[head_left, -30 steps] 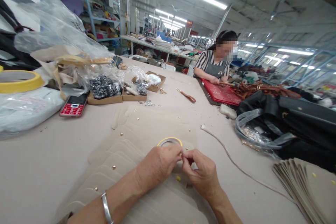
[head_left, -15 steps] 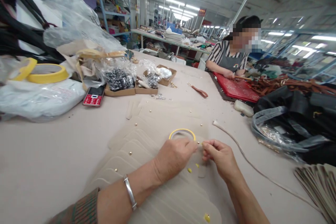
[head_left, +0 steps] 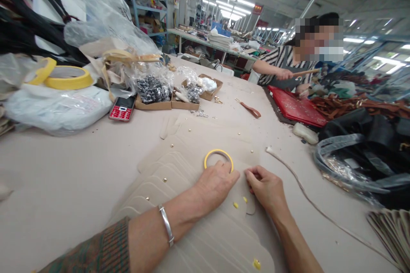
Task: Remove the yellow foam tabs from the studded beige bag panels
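Note:
Overlapping beige sheets (head_left: pixel 192 149) with small metal studs lie across the table in front of me. My left hand (head_left: pixel 218 183), with a silver bangle on its wrist, is closed on a roll of yellow tape (head_left: pixel 205 160) above the sheets. Just to its right, my right hand (head_left: pixel 264 185) has thumb and forefinger pinched together; anything between them is too small to make out. Small yellow tape pieces (head_left: pixel 235 205) sit on the sheets below the hands, and another yellow piece (head_left: pixel 256 263) is near the bottom edge.
Boxes of wrapped hardware (head_left: pixel 153 104), a red phone (head_left: pixel 122 108) and bagged goods with yellow rolls (head_left: pixel 68 77) stand left. A cord (head_left: pixel 304 192) curves along the right, near black bags (head_left: pixel 378 132). Across the table, a person holds a hammer (head_left: pixel 306 72) over a red pad (head_left: pixel 296 104).
The view has shifted slightly, moving the table things right and up. The tape roll has tilted more upright at my left hand. The other person has raised the hammer.

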{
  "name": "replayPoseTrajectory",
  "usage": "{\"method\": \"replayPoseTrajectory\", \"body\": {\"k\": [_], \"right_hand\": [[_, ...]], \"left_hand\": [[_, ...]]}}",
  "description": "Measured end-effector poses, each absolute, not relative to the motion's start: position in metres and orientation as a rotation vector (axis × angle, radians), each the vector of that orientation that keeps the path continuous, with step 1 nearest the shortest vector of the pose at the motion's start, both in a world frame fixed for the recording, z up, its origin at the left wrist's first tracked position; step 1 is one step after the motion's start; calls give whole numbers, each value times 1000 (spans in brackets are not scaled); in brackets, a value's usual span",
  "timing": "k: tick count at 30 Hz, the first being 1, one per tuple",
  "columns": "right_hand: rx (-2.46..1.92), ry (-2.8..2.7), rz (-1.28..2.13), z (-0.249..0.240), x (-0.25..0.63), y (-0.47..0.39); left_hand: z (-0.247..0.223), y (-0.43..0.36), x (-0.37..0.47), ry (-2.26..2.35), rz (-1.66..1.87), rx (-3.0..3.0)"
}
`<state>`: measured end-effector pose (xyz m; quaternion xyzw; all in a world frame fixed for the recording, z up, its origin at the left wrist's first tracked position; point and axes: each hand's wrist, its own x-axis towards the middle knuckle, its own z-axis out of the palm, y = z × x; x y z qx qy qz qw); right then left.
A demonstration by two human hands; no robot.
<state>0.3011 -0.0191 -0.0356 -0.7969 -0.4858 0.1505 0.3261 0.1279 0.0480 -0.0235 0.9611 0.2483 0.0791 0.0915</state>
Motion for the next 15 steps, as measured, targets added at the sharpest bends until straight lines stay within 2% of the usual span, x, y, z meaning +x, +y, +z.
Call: {"method": "replayPoseTrajectory", "body": {"k": [4, 10, 15], "right_hand": [[-2076, -1253, 350, -40, 306, -17], [-1956, -1089, 529, -43, 308, -36], [-1993, -1417, 153, -45, 302, -34]], "left_hand": [[-22, 47, 127, 744, 210, 2853], [-16, 48, 125, 721, 131, 2853], [-21, 49, 123, 656, 297, 2879]]}}
